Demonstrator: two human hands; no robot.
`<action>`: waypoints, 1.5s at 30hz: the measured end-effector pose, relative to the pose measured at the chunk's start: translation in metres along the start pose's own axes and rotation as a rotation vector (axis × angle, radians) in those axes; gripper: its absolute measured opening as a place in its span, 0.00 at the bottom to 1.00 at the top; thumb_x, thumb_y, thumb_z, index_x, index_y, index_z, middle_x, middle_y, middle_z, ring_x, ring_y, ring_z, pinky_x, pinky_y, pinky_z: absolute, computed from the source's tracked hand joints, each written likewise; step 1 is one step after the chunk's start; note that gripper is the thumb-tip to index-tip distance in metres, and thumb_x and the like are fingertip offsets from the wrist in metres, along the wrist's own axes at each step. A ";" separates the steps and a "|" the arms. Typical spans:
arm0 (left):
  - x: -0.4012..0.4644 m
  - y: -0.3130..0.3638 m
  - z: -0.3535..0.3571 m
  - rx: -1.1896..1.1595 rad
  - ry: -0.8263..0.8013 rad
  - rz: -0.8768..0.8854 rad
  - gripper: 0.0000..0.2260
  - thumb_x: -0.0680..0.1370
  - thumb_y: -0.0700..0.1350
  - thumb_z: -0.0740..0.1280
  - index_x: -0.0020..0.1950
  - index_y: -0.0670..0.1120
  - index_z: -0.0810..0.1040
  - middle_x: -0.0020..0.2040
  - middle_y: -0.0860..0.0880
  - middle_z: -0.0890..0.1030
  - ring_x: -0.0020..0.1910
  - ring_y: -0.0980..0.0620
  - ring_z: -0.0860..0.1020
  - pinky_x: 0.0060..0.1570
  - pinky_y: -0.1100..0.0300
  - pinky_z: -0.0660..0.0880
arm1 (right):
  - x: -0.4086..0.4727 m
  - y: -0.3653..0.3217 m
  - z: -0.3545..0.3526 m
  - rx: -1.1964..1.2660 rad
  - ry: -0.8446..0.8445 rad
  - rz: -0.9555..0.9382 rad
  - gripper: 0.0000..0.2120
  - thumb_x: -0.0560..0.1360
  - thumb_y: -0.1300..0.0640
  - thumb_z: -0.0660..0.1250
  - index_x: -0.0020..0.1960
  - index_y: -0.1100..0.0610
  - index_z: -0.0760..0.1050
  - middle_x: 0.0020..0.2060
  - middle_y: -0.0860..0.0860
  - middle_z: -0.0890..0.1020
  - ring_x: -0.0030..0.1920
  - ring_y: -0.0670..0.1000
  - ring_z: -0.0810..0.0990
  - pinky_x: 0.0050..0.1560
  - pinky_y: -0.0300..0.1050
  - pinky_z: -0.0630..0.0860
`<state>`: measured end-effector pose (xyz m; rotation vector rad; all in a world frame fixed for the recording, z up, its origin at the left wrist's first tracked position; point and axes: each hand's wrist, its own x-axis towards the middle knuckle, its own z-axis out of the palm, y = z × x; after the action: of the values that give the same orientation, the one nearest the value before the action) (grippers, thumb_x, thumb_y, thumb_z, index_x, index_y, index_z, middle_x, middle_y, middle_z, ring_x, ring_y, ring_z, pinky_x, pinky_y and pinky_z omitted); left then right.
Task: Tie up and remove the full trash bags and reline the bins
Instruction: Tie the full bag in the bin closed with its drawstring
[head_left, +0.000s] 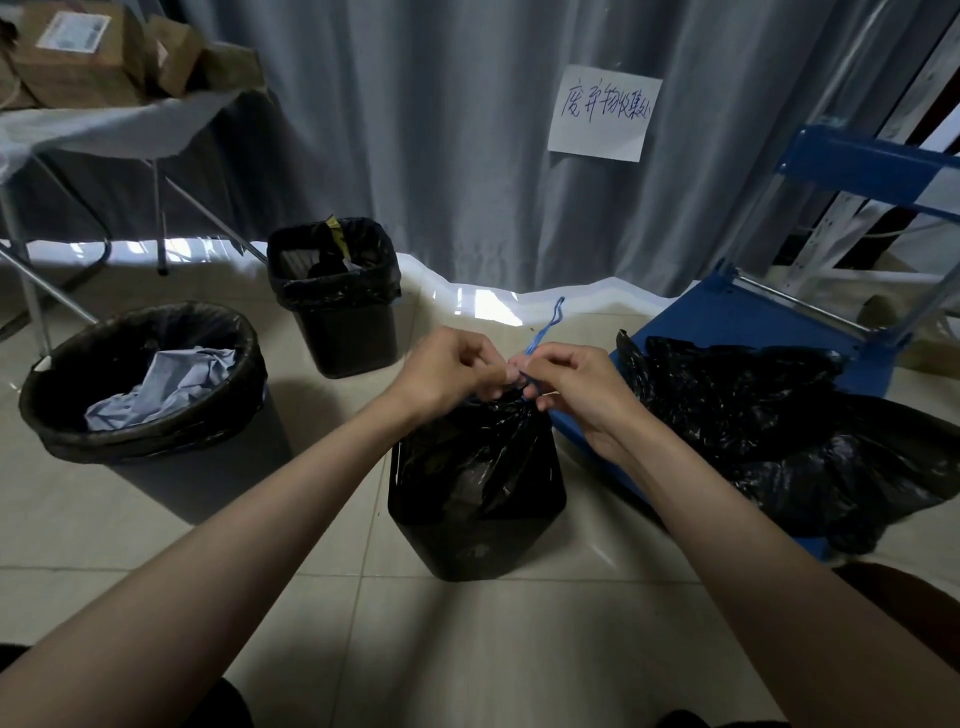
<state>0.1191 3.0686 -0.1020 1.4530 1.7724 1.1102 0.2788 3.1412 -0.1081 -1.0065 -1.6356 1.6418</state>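
**Cinching the drawstring before the bag comes out**

Tying is the step in hand. Both hands meet above the near square bin, where the black trash bag is gathered to a neck and sits inside the bin. The left hand has its fingers curled and pinches the blue drawstring at the neck; the right hand pinches the same cord from the other side, fingertips nearly touching the left's. A loop of the cord stands up behind the knuckles.

To do this well, I judge that the gathered plastic should stay bunched tight under the fingers while the cord is drawn, so the knot seats at the neck and not loose above it. Pulling the two ends apart, level and evenly, looks safer than yanking upward, which could lift the light bin or tear the thin film. Whether a knot is already formed I cannot tell; the fingers hide it.

Work remains elsewhere. The round bin on the left holds crumpled pale paper in its liner, and the far square bin has rubbish too; both liners are folded over the rims, untied. Black bags lie heaped on the blue platform cart to the right; whether they are full or spare liners I cannot tell.
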 end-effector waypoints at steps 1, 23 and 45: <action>0.000 0.000 0.000 -0.011 -0.001 0.005 0.10 0.75 0.47 0.74 0.41 0.41 0.83 0.32 0.48 0.84 0.30 0.58 0.79 0.35 0.66 0.75 | 0.000 0.000 0.000 0.000 0.002 0.002 0.08 0.76 0.62 0.69 0.49 0.67 0.82 0.38 0.57 0.81 0.35 0.48 0.77 0.31 0.34 0.74; -0.001 0.001 0.003 -0.177 -0.233 -0.188 0.06 0.77 0.44 0.72 0.45 0.43 0.79 0.34 0.49 0.76 0.27 0.57 0.71 0.27 0.67 0.68 | 0.001 0.002 0.008 -0.097 0.027 -0.145 0.05 0.75 0.63 0.70 0.48 0.65 0.81 0.36 0.56 0.83 0.34 0.52 0.78 0.32 0.40 0.74; -0.006 0.009 0.024 0.379 0.226 0.180 0.06 0.67 0.51 0.76 0.42 0.55 0.84 0.27 0.54 0.69 0.31 0.55 0.70 0.35 0.56 0.69 | 0.004 0.006 0.003 0.084 0.108 0.154 0.06 0.77 0.63 0.67 0.46 0.65 0.82 0.27 0.52 0.75 0.25 0.47 0.75 0.24 0.35 0.69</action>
<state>0.1447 3.0689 -0.1062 1.7975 2.1323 1.1042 0.2748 3.1427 -0.1143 -1.1818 -1.4375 1.7090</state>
